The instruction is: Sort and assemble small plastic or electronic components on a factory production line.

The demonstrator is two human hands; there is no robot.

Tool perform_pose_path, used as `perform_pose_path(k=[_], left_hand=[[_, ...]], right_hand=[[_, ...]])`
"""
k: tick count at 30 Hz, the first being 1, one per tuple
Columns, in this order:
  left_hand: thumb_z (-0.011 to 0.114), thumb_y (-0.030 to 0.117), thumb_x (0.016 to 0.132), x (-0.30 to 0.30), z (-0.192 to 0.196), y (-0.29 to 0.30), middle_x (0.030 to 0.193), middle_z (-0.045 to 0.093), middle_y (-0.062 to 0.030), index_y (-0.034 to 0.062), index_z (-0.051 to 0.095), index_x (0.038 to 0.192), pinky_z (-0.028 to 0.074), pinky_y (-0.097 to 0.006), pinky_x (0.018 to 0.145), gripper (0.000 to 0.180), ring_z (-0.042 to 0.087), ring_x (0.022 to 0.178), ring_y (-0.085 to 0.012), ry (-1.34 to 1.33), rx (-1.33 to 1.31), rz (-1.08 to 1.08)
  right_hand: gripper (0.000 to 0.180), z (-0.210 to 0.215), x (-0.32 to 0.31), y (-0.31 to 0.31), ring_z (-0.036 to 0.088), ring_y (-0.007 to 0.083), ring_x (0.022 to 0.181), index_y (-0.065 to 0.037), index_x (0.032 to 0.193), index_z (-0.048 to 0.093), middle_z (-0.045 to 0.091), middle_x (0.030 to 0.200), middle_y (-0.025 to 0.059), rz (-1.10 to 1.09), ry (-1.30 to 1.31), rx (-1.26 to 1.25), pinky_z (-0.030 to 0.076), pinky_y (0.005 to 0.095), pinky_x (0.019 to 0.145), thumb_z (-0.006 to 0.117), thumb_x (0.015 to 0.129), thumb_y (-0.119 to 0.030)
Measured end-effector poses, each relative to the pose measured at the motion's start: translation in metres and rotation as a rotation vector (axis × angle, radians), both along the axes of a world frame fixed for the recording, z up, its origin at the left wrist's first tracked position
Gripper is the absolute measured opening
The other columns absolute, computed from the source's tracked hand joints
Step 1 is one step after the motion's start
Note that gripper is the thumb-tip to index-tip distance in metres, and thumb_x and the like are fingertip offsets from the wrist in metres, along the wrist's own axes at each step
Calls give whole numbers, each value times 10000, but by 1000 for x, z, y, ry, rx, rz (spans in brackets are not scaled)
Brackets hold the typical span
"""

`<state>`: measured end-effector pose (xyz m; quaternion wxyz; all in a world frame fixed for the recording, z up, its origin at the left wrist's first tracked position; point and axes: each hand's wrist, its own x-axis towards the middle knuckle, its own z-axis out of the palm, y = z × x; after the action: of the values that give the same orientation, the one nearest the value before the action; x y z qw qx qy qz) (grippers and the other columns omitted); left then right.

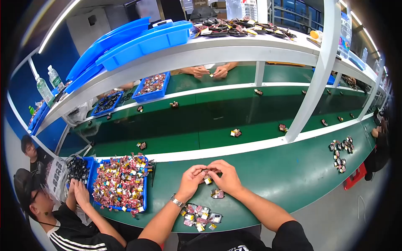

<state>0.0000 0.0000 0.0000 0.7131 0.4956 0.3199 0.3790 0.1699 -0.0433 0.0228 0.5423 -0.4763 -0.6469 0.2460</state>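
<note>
A: Where is the small wired piece point(207, 180)?
B: Between the two hands, above the worktop point(268, 178), straight ahead of the person. Its pale, yellow-edged end shows below the fingertips; the rest is covered, so I can't tell its long axis.

A: And the fingers?
B: On both the left hand point(190, 180) and the right hand point(227, 178), thumb and fingers come together on that piece, the fingertips of the two hands meeting over it. Exactly which tips press on it is hidden.

A: What lies closest to them?
B: A loose piece point(217, 193), just on the body side of the held one and slightly to its right. It lies roughly crosswise, and the right hand is nearer to it. The cluster of pieces point(201, 217) sits closer still to the body, by the left forearm.

A: How are the arms set?
B: Both forearms slant inward from the lower edge, forming a peak at the hands. The left wrist wears a watch point(176, 201); the right hand arches over, knuckles uppermost.
</note>
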Motion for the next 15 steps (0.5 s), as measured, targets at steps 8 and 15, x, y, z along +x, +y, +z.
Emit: perform_pose_path(k=[8, 15], left_hand=[[532, -10, 938, -5, 1, -1, 1128, 633, -87, -7, 528, 1203, 542, -269, 828, 265, 621, 1007, -133, -19, 5, 6], [522, -57, 910, -8, 2, 2, 1175, 610, -86, 1, 504, 1246, 537, -267, 841, 341, 592, 1064, -130, -128, -34, -113]], right_hand=[[110, 2, -14, -1, 680, 200, 755, 13, 930, 656, 629, 941, 102, -95, 121, -105, 562, 288, 673, 659, 820, 12], [107, -3, -9, -4, 657, 239, 765, -33, 885, 677, 619, 943, 94, -161, -41, 44, 551, 319, 685, 669, 786, 9]])
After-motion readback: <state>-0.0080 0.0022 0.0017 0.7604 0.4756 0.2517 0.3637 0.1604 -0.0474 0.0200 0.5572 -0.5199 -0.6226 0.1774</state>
